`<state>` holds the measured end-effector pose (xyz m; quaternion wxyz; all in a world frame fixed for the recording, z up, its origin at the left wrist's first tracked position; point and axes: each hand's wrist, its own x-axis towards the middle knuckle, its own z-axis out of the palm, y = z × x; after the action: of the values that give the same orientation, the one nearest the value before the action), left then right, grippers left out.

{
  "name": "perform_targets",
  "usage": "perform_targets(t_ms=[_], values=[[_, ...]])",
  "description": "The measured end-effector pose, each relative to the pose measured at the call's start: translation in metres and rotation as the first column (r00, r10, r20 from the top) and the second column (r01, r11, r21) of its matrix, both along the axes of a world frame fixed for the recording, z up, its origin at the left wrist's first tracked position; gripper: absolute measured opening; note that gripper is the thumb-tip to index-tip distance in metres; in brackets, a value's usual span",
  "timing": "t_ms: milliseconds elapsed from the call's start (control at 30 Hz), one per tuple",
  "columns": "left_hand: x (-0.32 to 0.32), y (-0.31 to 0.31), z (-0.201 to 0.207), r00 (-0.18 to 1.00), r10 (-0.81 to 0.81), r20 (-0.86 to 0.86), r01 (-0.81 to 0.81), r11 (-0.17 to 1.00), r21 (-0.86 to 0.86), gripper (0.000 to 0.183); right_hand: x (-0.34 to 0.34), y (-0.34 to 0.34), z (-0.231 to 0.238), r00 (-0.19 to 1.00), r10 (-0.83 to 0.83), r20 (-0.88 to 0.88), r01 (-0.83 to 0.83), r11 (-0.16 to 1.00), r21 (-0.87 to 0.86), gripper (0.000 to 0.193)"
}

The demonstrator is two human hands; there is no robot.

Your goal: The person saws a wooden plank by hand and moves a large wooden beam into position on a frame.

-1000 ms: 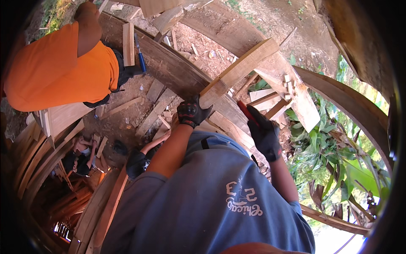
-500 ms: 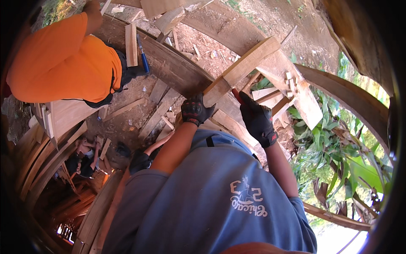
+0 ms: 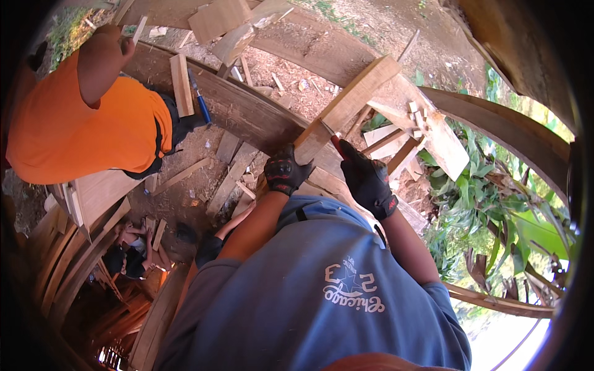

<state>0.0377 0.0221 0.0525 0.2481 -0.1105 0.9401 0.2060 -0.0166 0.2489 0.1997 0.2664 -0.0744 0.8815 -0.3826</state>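
Observation:
A thick squared length of timber slopes from near my body up to the right, lying across a long dark plank. My left hand, in a black glove, is closed on its near end. In my gloved right hand is a red-handled tool with a thin metal blade. The blade's tip lies against the timber's face, near a line across it; the tool's exact kind is unclear. Most of its handle is hidden in the glove.
A person in an orange shirt is at the left, beside a blue-handled tool on the plank. Small wood blocks sit on a board at right. Offcuts lie around, and leafy plants grow at the right. Another person is lower left.
My right hand has shifted slightly left, and the tool's blade now shows against the timber. My left hand keeps its grip. The orange-shirted person's arm has come lower into view.

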Motion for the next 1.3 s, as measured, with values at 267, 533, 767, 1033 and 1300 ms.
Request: perform_targets(t_ms=[267, 533, 767, 1033, 1300], values=[[-0.013, 0.007, -0.010, 0.986, -0.068, -0.152, 0.060, 0.996, -0.059, 0.082, 0.000, -0.004, -0.016, 0.989, -0.051, -0.142, 0.028, 0.987, -0.156, 0.055], [-0.032, -0.044, 0.002, 0.998, -0.059, 0.006, 0.059, 0.986, -0.158, 0.073, 0.002, -0.031, -0.028, 0.997, -0.071, -0.034, 0.057, 0.949, -0.311, 0.056], [-0.058, -0.032, -0.003, 0.989, -0.075, -0.124, 0.065, 0.994, -0.086, 0.071, -0.004, -0.040, -0.047, 0.980, -0.055, -0.189, 0.005, 0.967, -0.256, 0.052], [-0.084, -0.012, 0.005, 0.992, -0.073, 0.104, 0.082, 0.992, -0.092, 0.067, 0.028, -0.040, -0.014, 0.992, -0.076, -0.101, 0.072, 0.997, -0.038, 0.051], [-0.066, -0.023, -0.029, 0.985, -0.118, -0.123, 0.098, 0.983, -0.158, 0.065, 0.059, 0.004, 0.095, 0.988, 0.003, -0.153, -0.007, 1.000, -0.022, 0.060]])
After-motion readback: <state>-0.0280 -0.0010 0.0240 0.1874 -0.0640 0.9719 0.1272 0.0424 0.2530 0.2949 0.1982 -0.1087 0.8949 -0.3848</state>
